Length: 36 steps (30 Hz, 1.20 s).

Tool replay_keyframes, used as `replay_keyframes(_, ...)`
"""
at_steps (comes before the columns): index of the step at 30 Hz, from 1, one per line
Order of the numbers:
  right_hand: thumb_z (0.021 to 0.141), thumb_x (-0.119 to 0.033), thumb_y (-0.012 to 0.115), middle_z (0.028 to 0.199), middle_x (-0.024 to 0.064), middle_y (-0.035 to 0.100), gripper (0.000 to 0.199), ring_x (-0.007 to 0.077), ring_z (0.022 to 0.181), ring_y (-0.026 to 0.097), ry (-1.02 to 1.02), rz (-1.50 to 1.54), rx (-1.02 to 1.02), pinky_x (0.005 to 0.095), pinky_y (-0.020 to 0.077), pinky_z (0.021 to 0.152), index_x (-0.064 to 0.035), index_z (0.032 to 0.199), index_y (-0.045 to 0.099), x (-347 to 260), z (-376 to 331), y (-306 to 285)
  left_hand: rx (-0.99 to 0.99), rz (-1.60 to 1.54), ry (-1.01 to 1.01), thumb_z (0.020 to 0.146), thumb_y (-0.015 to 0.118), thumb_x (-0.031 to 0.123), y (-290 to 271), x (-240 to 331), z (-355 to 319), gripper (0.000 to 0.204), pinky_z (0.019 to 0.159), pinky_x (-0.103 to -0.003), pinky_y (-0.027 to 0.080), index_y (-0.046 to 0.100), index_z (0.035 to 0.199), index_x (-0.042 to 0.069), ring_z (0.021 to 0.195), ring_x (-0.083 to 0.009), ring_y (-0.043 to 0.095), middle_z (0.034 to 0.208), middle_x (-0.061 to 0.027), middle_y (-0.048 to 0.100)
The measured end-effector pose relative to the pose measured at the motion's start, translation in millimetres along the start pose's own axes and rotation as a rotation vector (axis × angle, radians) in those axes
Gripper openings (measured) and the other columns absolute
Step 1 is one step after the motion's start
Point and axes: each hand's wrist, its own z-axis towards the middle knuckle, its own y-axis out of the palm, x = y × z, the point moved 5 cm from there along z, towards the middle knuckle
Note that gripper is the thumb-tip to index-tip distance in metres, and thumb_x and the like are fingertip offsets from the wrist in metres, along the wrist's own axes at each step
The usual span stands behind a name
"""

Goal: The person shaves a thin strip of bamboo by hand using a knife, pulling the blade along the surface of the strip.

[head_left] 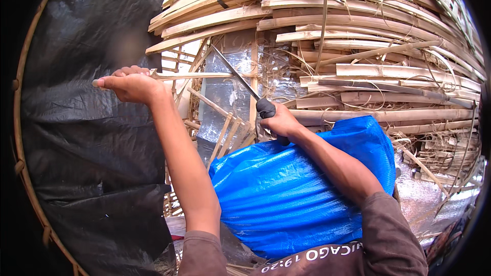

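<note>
My left hand (132,83) is closed around one end of a thin bamboo strip (197,76), which points to the right. My right hand (280,121) grips the dark wrapped handle of a long knife (231,68). Its narrow blade slants up and to the left, crossing the strip near the strip's right end. Whether blade and strip touch, I cannot tell. Across my lap lies a blue plastic sheet (291,194), beneath my right forearm.
Split bamboo slats (358,25) are stacked across the far and right side, with loose shavings among them. Black plastic sheeting (97,148) hangs at left, edged by a curved pole (19,122). Silvery sheeting (225,107) and short bamboo pieces (227,135) lie ahead of me.
</note>
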Motion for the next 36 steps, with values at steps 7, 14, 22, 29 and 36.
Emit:
replay_keyframes(7,0.071,-0.010,0.069,0.083,0.0226,0.066,0.038,0.0409,0.081,0.066,-0.440,-0.322,0.138,0.0444,0.0504,0.072,-0.0032,0.106,0.055,-100,-46,19,0.032,0.054,0.062,0.102,0.026,0.060,0,2,2,0.060,0.044,-0.030,0.033,0.026,0.066,0.012,0.050,-0.0127,0.030,0.057,-0.0004,0.028)
replay_keyframes(14,0.069,-0.011,0.068,0.092,0.0297,0.066,0.042,0.0466,0.093,0.064,-0.011,-0.688,0.203,0.0534,0.0510,0.083,0.0027,0.106,0.053,1,-1,-18,0.011,0.108,0.004,0.101,0.023,0.062,-14,-1,-3,0.062,0.043,-0.031,0.035,0.028,0.065,0.011,0.047,-0.0147,0.031,0.054,-0.0012,0.030)
replay_keyframes(22,0.069,-0.015,0.069,0.088,0.0195,0.068,0.036,0.0336,0.086,0.067,-0.019,-0.350,0.169,0.0412,0.0508,0.080,0.0002,0.100,0.060,-26,-17,-4,0.061,0.033,-0.004,0.101,0.025,0.062,-22,-2,2,0.062,0.040,-0.029,0.030,0.024,0.064,0.012,0.048,-0.0127,0.029,0.055,-0.0003,0.026)
replay_keyframes(29,0.071,-0.010,0.069,0.083,0.0296,0.064,0.041,0.0491,0.084,0.062,-0.354,-0.442,0.136,0.0538,0.0477,0.074,-0.0019,0.106,0.050,-66,-44,23,0.041,0.045,0.048,0.101,0.025,0.061,-19,-1,2,0.062,0.041,-0.031,0.033,0.025,0.063,0.012,0.048,-0.0127,0.030,0.055,0.0001,0.028)
replay_keyframes(36,0.069,-0.011,0.066,0.095,0.0308,0.066,0.045,0.0478,0.094,0.064,0.023,-0.673,0.160,0.0533,0.0502,0.085,0.0052,0.108,0.051,5,-16,-8,0.039,0.088,0.043,0.100,0.025,0.063,-13,-8,-15,0.062,0.039,-0.030,0.034,0.024,0.063,0.013,0.045,-0.0131,0.031,0.052,-0.0007,0.029)
